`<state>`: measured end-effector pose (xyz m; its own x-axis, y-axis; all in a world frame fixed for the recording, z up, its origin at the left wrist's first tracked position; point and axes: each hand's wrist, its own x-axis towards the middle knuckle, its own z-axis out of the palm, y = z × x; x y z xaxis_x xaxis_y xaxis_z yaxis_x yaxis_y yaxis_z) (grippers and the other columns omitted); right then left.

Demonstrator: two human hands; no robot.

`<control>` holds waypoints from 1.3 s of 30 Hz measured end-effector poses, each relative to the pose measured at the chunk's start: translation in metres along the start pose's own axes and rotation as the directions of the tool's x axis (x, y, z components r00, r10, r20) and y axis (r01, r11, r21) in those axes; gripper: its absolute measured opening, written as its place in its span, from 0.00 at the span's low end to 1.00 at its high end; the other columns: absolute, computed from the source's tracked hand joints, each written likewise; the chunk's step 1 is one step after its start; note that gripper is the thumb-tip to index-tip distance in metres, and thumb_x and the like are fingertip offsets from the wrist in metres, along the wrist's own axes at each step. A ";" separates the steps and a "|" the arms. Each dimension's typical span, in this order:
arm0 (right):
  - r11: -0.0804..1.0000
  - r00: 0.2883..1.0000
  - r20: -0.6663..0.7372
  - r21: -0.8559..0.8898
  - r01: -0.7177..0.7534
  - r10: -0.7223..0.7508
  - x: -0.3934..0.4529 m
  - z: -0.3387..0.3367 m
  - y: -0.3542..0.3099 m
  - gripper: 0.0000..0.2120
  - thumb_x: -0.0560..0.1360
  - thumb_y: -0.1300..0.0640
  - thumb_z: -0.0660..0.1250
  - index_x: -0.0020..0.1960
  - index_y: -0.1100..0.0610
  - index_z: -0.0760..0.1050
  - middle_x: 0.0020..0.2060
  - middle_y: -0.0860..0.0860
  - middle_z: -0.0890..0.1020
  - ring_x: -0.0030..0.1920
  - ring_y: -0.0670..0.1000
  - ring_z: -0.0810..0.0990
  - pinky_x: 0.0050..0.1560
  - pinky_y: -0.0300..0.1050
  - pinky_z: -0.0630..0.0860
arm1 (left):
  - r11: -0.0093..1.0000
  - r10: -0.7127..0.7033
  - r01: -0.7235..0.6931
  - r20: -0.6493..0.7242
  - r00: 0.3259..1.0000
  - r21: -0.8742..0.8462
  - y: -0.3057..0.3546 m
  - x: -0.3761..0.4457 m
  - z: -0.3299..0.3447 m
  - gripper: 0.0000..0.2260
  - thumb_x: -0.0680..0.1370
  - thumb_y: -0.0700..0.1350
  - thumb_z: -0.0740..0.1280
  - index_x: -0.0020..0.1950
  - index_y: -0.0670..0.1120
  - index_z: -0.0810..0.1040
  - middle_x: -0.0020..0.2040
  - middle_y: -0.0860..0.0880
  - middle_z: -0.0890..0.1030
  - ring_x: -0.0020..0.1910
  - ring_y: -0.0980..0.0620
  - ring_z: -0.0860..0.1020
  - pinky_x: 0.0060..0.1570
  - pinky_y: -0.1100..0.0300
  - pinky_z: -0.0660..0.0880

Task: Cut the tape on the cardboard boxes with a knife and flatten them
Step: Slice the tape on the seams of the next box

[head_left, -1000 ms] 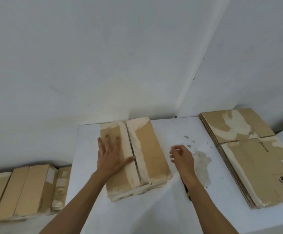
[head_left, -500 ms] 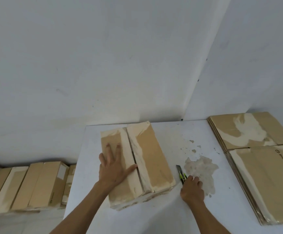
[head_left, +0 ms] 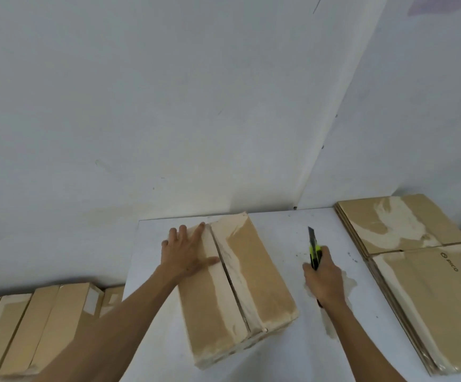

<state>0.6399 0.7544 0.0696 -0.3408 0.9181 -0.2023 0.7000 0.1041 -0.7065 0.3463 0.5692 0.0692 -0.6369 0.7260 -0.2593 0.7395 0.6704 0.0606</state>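
A closed cardboard box lies on the white table, its two top flaps meeting in a seam down the middle. My left hand rests flat, fingers spread, on the far end of the left flap. To the right of the box my right hand grips a black and yellow-green utility knife. Its blade sticks out and points away from me, above the table and apart from the box.
Two stacks of flattened cardboard lie along the table's right side. Several closed boxes stand in a row on a lower level at the left. White walls meet in a corner behind the table. A worn patch marks the tabletop.
My right hand came down on the knife lying on the table, closed round it and lifted it with the blade forward. My left hand slid toward the box's far end.
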 end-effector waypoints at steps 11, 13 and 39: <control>0.902 0.825 0.512 -0.198 0.383 -0.238 -0.038 0.082 -0.121 0.09 0.83 0.50 0.54 0.51 0.53 0.68 0.39 0.55 0.80 0.38 0.57 0.80 0.44 0.55 0.78 | 0.969 0.024 -0.027 -0.012 1.000 -0.246 -0.009 -0.041 0.030 0.27 0.81 0.70 0.48 0.77 0.62 0.58 0.61 0.46 0.71 0.64 0.44 0.69 0.57 0.48 0.75; 0.862 0.808 0.547 -0.279 0.423 -0.219 -0.041 0.097 -0.127 0.08 0.84 0.49 0.52 0.52 0.53 0.65 0.42 0.54 0.79 0.42 0.56 0.78 0.47 0.57 0.78 | 0.960 0.040 -0.045 -0.024 0.999 -0.275 -0.014 -0.043 0.032 0.26 0.82 0.69 0.48 0.78 0.62 0.57 0.60 0.47 0.72 0.63 0.44 0.70 0.57 0.49 0.74; 0.565 0.831 0.509 -0.627 0.537 -0.226 -0.021 0.129 -0.158 0.20 0.86 0.50 0.48 0.63 0.55 0.76 0.58 0.56 0.81 0.57 0.60 0.81 0.52 0.53 0.74 | 0.950 0.046 -0.063 -0.062 0.997 -0.307 -0.014 -0.035 0.038 0.25 0.83 0.68 0.50 0.78 0.62 0.60 0.57 0.49 0.73 0.58 0.47 0.73 0.54 0.51 0.75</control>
<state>0.4557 0.6690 0.0984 -0.7605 0.5445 -0.3537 0.6053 0.7917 -0.0828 0.3665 0.5280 0.0407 -0.6141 0.7645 -0.1961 0.6758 0.6377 0.3695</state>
